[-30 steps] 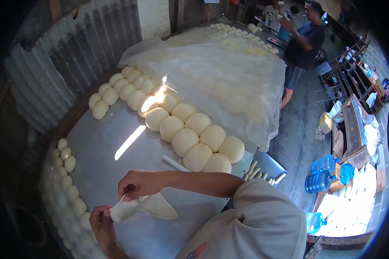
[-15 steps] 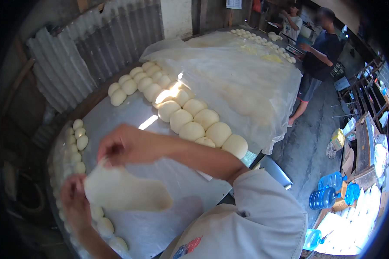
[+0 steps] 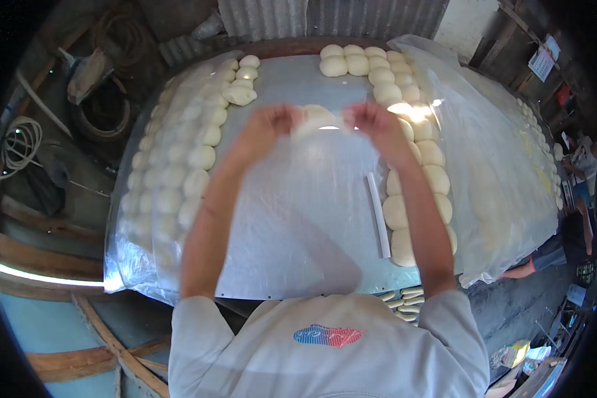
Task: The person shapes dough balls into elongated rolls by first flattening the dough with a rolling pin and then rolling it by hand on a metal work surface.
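Note:
Over the far part of the metal table point(image 3: 292, 219), a flattened piece of pale dough point(image 3: 315, 118) stretches between my two hands, blurred by motion. My left hand point(image 3: 266, 131) pinches its left end. My right hand point(image 3: 380, 127) is closed at its right end, fingers pressed together. Rows of round dough balls point(image 3: 202, 157) lie left of my left arm, many beneath clear plastic. More dough balls point(image 3: 433, 152) stand in rows beside my right arm, partly hidden by it. One misshapen dough piece point(image 3: 239, 95) sits at the inner edge of the left rows.
Clear plastic sheeting point(image 3: 497, 179) covers the table's right side. A pale narrow strip point(image 3: 378, 215) lies left of the right-hand rows. Corrugated metal point(image 3: 378, 18) stands behind the table. Another person point(image 3: 564, 235) is at the far right. A coiled hose point(image 3: 21, 146) hangs at left.
My view has swung left to face the table squarely. Both hands have moved from the left side to the table's far middle, with dough stretched between them.

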Available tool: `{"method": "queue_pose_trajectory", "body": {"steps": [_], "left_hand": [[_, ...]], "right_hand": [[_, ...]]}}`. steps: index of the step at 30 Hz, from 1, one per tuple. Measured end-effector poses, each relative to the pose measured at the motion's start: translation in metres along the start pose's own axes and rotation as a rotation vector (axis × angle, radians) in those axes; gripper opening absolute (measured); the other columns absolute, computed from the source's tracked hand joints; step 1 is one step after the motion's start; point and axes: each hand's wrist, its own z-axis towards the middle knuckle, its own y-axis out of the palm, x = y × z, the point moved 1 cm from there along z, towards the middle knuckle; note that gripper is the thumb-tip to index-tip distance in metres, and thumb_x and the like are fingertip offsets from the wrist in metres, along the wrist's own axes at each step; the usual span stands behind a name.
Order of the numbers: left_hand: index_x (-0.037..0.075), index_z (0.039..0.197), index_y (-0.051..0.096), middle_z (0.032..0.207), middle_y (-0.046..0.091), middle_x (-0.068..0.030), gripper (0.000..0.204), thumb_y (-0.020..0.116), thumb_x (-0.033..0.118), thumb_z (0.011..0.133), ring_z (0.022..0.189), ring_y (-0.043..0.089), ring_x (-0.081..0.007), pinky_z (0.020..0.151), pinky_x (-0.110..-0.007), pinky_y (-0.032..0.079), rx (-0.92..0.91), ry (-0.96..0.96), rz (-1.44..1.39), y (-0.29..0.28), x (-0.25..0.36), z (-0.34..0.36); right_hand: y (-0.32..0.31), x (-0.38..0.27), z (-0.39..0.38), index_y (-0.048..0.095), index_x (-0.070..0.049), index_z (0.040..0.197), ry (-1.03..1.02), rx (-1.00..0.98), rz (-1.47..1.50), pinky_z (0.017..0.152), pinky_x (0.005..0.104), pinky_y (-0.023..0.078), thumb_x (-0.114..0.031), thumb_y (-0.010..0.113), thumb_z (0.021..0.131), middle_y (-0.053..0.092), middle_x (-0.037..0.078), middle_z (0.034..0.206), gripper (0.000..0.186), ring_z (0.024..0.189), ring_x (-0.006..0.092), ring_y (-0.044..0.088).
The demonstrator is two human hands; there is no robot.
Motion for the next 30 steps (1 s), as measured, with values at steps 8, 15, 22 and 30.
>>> {"method": "queue_pose_trajectory", "body": {"steps": [8,15,22,30], "left_hand": [[0.006,0.101,0.067,0.091,0.068,-0.0060,0.016,0.059,0.007,0.086,0.089,0.062,-0.0200,0.090,-0.037,0.045,-0.138,-0.199,0.520,0.109,-0.187,-0.170],[0.006,0.114,0.062,0.120,0.059,-0.0072,0.033,0.057,0.007,0.081,0.118,0.055,-0.0199,0.107,-0.050,0.032,-0.055,0.135,1.001,0.147,-0.188,-0.224],[0.002,0.122,0.057,0.128,0.055,-0.0094,0.041,0.055,0.012,0.082,0.125,0.049,-0.0215,0.109,-0.059,0.023,-0.048,0.067,1.070,0.150,-0.173,-0.247],[0.001,0.123,0.056,0.130,0.054,-0.0104,0.045,0.058,0.020,0.082,0.126,0.049,-0.0224,0.108,-0.067,0.013,-0.042,-0.038,1.109,0.151,-0.156,-0.268]], "right_hand": [[0.074,0.173,-0.168,0.066,-0.007,0.097,0.052,-0.343,-0.803,0.103,0.0513,0.036,-0.007,0.065,0.076,0.063,0.007,0.094,0.021,0.096,0.0255,0.060],[0.116,0.181,-0.238,0.061,-0.002,0.108,-0.115,-0.214,-1.105,0.108,0.0647,0.020,-0.013,0.053,0.082,0.056,0.011,0.115,0.030,0.121,0.0268,0.050],[0.133,0.168,-0.279,0.054,0.001,0.123,-0.042,-0.047,-1.193,0.106,0.0712,0.014,-0.014,0.051,0.083,0.050,0.013,0.127,0.042,0.127,0.0273,0.044],[0.139,0.131,-0.237,0.053,0.003,0.124,0.276,-0.249,-1.010,0.107,0.0683,0.014,-0.019,0.060,0.078,0.047,0.016,0.133,0.051,0.132,0.0292,0.039]]}}
